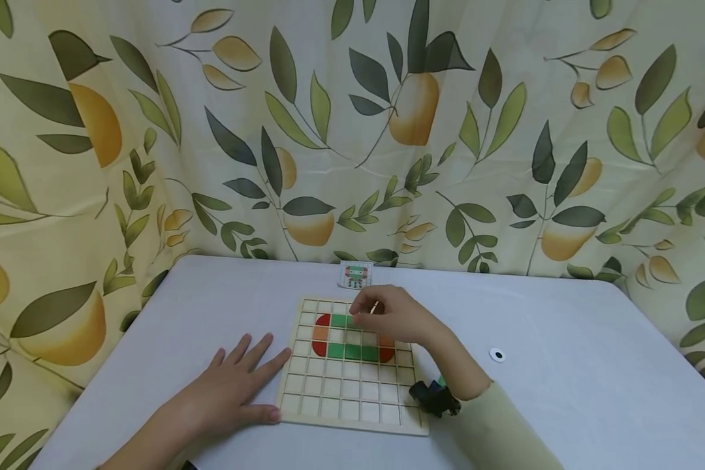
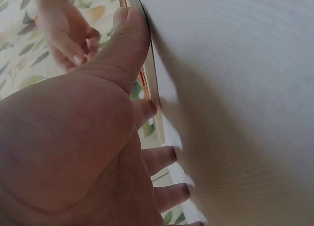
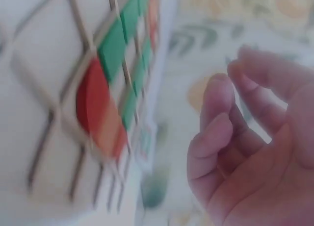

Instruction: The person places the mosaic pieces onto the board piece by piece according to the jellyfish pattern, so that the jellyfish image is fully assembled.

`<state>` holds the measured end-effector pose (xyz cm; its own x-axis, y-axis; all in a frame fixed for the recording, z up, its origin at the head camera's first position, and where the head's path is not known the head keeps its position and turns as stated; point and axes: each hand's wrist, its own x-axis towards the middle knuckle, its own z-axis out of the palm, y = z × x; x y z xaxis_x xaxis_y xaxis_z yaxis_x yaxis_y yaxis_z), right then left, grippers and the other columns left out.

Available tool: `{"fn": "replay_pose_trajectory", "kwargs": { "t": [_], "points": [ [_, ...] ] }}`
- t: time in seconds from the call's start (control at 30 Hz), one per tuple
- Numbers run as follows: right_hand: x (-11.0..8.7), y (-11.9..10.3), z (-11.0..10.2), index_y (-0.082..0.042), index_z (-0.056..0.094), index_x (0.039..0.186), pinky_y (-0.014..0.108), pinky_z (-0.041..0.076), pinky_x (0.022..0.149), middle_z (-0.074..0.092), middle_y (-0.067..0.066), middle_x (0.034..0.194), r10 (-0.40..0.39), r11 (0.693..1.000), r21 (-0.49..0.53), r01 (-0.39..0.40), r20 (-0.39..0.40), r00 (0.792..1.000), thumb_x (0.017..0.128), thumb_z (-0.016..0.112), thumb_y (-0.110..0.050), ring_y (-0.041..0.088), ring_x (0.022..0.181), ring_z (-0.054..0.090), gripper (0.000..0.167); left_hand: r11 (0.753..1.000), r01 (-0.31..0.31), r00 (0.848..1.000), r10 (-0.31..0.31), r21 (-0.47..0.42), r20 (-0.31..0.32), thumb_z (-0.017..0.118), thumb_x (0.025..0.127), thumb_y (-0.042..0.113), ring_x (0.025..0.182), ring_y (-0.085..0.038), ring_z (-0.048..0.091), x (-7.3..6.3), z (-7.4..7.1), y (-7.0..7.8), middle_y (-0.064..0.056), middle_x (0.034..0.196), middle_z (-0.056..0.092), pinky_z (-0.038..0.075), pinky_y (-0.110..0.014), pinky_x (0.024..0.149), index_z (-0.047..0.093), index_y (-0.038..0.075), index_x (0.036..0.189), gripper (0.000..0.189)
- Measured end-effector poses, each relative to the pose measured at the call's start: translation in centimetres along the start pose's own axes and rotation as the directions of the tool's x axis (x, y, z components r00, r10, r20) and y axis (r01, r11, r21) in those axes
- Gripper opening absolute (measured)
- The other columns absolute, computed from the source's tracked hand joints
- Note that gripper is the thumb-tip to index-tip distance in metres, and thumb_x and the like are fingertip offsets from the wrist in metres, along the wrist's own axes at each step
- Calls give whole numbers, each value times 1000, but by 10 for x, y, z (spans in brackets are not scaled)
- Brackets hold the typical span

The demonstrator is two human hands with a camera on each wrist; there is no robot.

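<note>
My left hand (image 1: 235, 382) rests on the table with its fingers spread, thumb and index fingertip touching the left edge of the wooden grid board (image 1: 332, 421). Above the upper part of that board hovers my right hand (image 1: 393, 313), its fingers loosely bent. In the right wrist view nothing shows between the fingertips of the right hand (image 3: 245, 133). Green tiles (image 1: 352, 352), red rounded corner pieces (image 1: 319, 348) and orange pieces (image 1: 386, 341) lie in the board's cells, forming a ring. The right hand covers the ring's upper right part in the head view.
Behind the board stands a small picture card (image 1: 355, 274) with a red and green figure. A white disc with a black dot (image 1: 497, 355) lies on the white table (image 1: 564, 391) to the right. A patterned curtain (image 1: 352, 163) hangs behind the table.
</note>
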<state>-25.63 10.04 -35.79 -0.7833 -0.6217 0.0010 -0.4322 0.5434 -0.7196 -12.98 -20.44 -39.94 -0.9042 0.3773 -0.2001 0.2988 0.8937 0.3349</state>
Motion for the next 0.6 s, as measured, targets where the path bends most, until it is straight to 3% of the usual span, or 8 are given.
{"fn": "replay_pose_trajectory", "kwargs": {
  "t": [0.23,0.43,0.6],
  "points": [
    [-30,29,-36,-11,70,105,35,51,70,66,3,97,116,993,-3,-117,-99,988,94,69,-24,24,83,58,17,1000,-8,1000,8,7,-12,59,79,76,151,-46,11,0,2,0,-11,166,19,14,-76,109,32,33,157,93],
    [-44,50,-58,-11,69,110,33,50,73,66,1,98,206,970,-123,-210,-45,978,93,70,-25,22,88,57,22,999,40,999,-40,11,2,58,78,79,152,-45,10,-2,4,-4,-8,167,19,13,-76,110,31,37,157,93],
    [-57,63,-70,-12,69,111,33,51,74,65,2,97,316,938,-152,-312,0,949,91,72,-24,21,88,58,23,1000,25,1000,-25,4,13,57,77,80,152,-44,9,2,4,-2,-7,167,18,12,-76,110,30,38,157,93]
  ]
}}
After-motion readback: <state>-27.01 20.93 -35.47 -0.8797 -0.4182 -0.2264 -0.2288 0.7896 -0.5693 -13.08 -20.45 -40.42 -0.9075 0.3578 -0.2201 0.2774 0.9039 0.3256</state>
